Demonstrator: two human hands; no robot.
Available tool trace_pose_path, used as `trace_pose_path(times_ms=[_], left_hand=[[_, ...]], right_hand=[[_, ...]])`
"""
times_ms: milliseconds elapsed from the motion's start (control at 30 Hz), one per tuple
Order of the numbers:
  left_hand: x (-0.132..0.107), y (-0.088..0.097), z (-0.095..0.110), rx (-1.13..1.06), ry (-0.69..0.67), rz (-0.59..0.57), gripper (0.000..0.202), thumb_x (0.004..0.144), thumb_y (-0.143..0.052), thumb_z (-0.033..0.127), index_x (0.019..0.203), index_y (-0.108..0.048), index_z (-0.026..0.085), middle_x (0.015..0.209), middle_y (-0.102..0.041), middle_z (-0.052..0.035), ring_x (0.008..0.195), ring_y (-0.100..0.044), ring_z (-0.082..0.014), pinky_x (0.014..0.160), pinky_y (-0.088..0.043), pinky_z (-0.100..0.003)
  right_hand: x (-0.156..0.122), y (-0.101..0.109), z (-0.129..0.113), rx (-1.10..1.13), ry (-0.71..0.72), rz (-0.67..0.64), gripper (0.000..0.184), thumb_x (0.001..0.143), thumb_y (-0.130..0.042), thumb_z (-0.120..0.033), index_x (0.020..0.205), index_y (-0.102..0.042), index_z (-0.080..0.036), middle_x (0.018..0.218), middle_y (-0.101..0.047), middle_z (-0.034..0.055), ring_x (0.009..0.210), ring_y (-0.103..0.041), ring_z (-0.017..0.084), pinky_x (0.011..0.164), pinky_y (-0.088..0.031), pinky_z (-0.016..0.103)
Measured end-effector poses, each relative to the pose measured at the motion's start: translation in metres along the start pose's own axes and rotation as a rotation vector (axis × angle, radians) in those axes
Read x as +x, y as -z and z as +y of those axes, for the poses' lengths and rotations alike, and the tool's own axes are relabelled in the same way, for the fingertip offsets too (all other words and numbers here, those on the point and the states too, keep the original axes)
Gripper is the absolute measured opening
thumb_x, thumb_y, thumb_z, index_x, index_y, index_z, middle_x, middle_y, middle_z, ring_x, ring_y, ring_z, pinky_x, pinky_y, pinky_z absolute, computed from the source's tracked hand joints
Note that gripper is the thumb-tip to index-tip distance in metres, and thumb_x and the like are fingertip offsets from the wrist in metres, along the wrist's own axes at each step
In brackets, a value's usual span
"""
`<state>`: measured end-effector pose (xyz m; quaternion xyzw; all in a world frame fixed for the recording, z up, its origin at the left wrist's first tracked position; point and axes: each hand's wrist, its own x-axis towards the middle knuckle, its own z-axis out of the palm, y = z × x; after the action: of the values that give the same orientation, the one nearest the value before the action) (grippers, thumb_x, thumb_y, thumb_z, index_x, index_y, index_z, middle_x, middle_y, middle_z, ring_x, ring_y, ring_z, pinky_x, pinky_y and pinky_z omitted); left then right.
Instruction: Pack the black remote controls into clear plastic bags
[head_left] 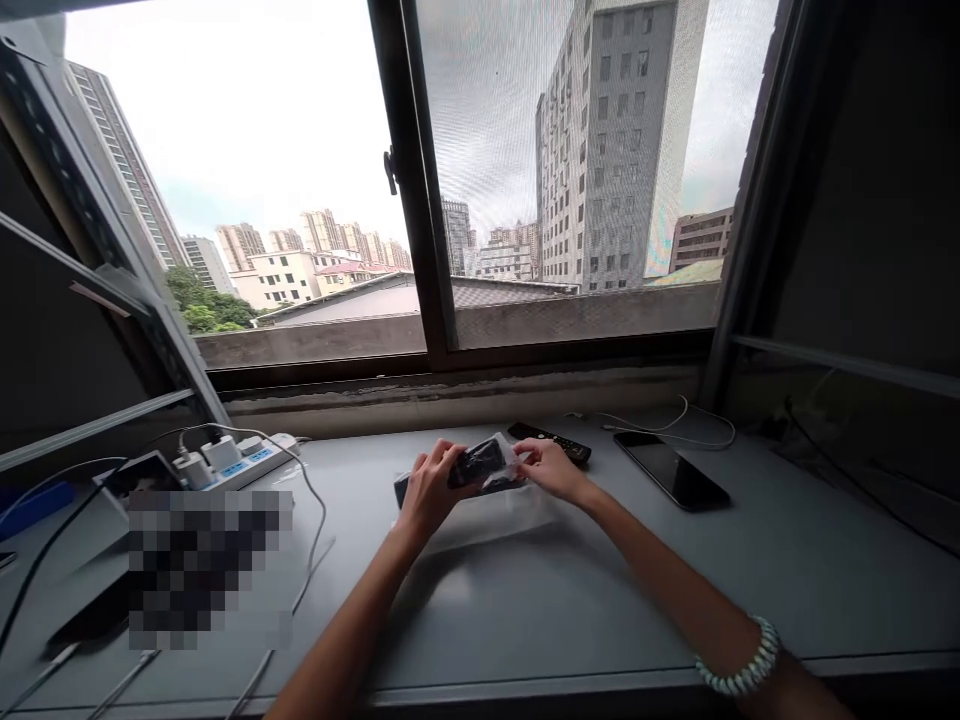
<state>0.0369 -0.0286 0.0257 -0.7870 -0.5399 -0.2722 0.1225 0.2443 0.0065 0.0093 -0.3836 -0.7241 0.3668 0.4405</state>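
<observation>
Above the middle of the desk, my left hand [431,485] is closed round a long black object in clear plastic wrapping [482,460]; its exact kind I cannot make out. The object is tilted, and part of its length lies hidden behind my fingers. At its right end, my right hand [551,468] pinches the edge of the clear plastic between thumb and fingers. A black remote control [574,450] with several buttons lies on the desk just behind my right hand. Around my right forearm sits a pale coiled band [750,665].
A black phone [675,470] lies on the grey desk [810,560] to the right, with a white cable [720,425] behind it. On the left stand a white power strip [251,460] with plugs, several cables and a pixelated dark area. A window [439,250] rises behind the desk.
</observation>
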Motion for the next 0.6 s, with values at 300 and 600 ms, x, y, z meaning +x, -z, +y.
trace_pose_path(times_ms=[300, 600], left_hand=[[0.0, 0.002, 0.002, 0.017, -0.011, 0.088, 0.033, 0.074, -0.063, 0.042, 0.102, -0.056, 0.026, 0.097, -0.057, -0.0019, 0.074, -0.053, -0.016, 0.074, -0.045, -0.029], [-0.004, 0.001, 0.002, -0.001, -0.043, 0.101, 0.032, 0.076, -0.062, 0.038, 0.105, -0.055, 0.026, 0.097, -0.058, -0.0021, 0.076, -0.054, -0.0161, 0.073, -0.045, -0.028]], right_hand=[[0.021, 0.032, -0.023, 0.248, -0.09, -0.117, 0.059, 0.082, -0.035, -0.065, 0.087, -0.064, -0.015, 0.08, -0.061, 0.0056, 0.065, -0.057, 0.014, 0.056, -0.043, 0.025], [0.029, 0.048, -0.033, 0.43, -0.1, -0.452, 0.047, 0.088, -0.029, -0.039, 0.094, -0.069, -0.016, 0.095, -0.065, 0.0083, 0.082, -0.058, 0.019, 0.07, -0.047, 0.03]])
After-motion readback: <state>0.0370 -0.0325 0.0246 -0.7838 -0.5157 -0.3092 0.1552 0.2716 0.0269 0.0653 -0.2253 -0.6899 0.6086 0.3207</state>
